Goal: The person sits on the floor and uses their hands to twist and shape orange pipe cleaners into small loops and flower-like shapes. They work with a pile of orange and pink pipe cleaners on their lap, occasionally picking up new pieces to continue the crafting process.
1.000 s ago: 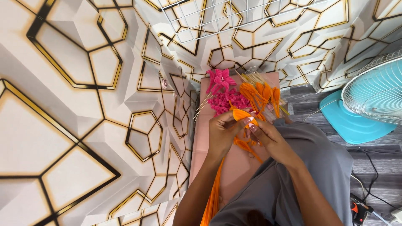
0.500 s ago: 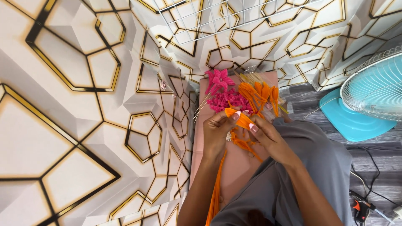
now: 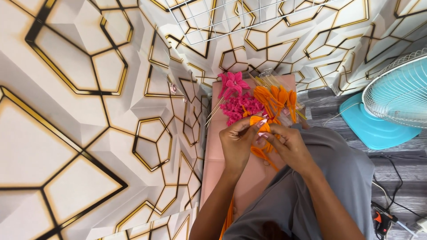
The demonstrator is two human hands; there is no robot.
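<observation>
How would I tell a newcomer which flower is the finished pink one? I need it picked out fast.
Start at the long pink board lying against the patterned wall. At its far end, beyond the hands, lies the pink flower. Unlike the orange petals and the pink fuzzy heap beside it, it has open, pointed petals.

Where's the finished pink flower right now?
In the head view, the pink flower lies at the far end of the pink board, left of the orange petals, just beyond the pink pile, beyond both hands.

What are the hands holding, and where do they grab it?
Both hands, left hand and right hand, pinch an orange petal by its lower edges with their fingertips. More orange strands hang below it.
</observation>
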